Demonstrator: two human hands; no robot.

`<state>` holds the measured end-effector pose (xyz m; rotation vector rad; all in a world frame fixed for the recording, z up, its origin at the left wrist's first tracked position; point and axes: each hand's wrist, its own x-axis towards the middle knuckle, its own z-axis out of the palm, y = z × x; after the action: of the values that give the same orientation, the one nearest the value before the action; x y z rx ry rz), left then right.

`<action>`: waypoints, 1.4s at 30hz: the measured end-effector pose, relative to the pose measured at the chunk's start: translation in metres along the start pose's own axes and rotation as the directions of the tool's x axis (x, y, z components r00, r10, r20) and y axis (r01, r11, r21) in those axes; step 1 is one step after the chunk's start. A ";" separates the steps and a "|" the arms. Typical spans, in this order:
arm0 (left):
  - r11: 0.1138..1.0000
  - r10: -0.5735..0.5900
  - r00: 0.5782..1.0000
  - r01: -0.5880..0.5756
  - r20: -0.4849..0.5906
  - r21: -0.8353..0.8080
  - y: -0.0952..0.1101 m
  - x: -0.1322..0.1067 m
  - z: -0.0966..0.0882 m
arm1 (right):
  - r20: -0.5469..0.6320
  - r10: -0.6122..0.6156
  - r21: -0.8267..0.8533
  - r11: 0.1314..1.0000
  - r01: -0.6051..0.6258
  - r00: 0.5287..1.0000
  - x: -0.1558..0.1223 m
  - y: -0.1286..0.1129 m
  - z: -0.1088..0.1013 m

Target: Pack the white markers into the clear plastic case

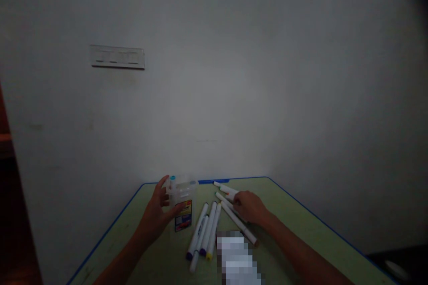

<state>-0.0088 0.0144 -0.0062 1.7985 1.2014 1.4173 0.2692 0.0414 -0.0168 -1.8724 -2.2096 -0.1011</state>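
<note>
My left hand (162,209) is wrapped around a clear plastic container (189,193) with a dark printed label (183,216) on its front. One marker with a light blue end (173,181) stands upright inside, at the container's left side. On the right, my right hand (249,207) is closed over white markers, its fingertips on a marker (228,190); the hand covers part of it. Just below that hand lies a long white marker (239,223). Between the hands, several white markers (207,229) with purple and yellow ends lie side by side.
The green table (294,231) has a blue edge and meets a plain wall (234,98). A pixelated pale patch (237,258) covers something near the table's front. A switch panel (117,57) is on the wall at the upper left.
</note>
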 end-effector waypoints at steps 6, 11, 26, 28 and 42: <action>1.000 -0.017 1.000 0.017 -0.009 0.007 0.005 0.001 0.001 | -0.013 0.032 0.075 0.997 -0.031 0.999 -0.005 0.027 0.004; 0.999 -0.037 0.999 0.037 -0.031 -0.007 0.006 0.002 0.003 | 0.085 0.064 0.058 0.996 -0.069 0.994 -0.003 0.045 0.001; 0.998 -0.042 0.999 0.040 -0.027 -0.048 0.005 0.002 0.004 | 0.131 -0.045 -0.088 0.994 0.057 0.990 -0.014 0.022 0.000; 0.998 -0.040 0.999 0.039 -0.024 -0.047 0.006 0.003 0.005 | 0.131 -0.046 -0.097 0.994 0.059 0.990 -0.014 0.024 -0.001; 0.999 -0.037 0.999 0.036 -0.031 -0.040 0.007 0.002 0.004 | -0.269 0.003 0.081 0.996 0.019 0.963 -0.008 0.035 -0.026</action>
<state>-0.0029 0.0133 -0.0006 1.7248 1.2077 1.4438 0.3079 0.0343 0.0034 -1.6937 -2.0062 -0.2457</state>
